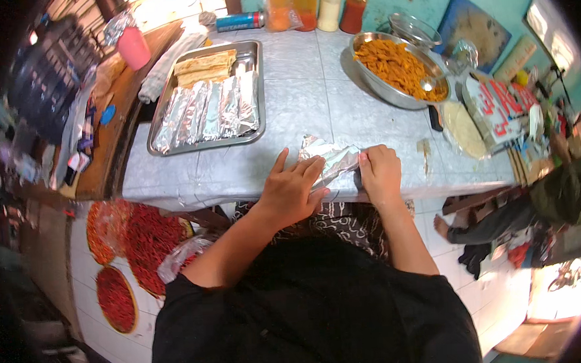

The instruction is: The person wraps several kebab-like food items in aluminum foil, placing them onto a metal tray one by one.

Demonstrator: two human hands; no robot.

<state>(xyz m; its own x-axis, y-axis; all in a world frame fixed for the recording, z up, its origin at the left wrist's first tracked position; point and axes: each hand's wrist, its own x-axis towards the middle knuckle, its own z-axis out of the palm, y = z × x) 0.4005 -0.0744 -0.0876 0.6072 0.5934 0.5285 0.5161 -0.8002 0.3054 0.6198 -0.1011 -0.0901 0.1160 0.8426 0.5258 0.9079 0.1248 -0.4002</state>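
A crumpled foil packet (pixel 333 158) lies near the table's front edge. My left hand (pixel 293 188) rests on its left part, fingers spread, thumb low at the near edge. My right hand (pixel 381 173) has its fingers curled and pinched on the packet's right end. To the upper left, a steel tray (pixel 255 57) holds several long foil-wrapped rolls (pixel 208 110) and some unwrapped pale rolls (pixel 204 68). At the right, a steel bowl (pixel 386 95) holds an orange shredded filling (pixel 393 64) with a spoon. A bag of round flatbreads (pixel 464 129) lies beside it.
Along the back stand condiment bottles (pixel 328 6), a blue canister (pixel 238 22) and glass bowls (pixel 414 29). A pink tumbler (pixel 132 48) is at left, a printed package (pixel 500 108) at right. Red chilies (pixel 116 299) lie on the floor; another person's leg (pixel 486 224) shows at right.
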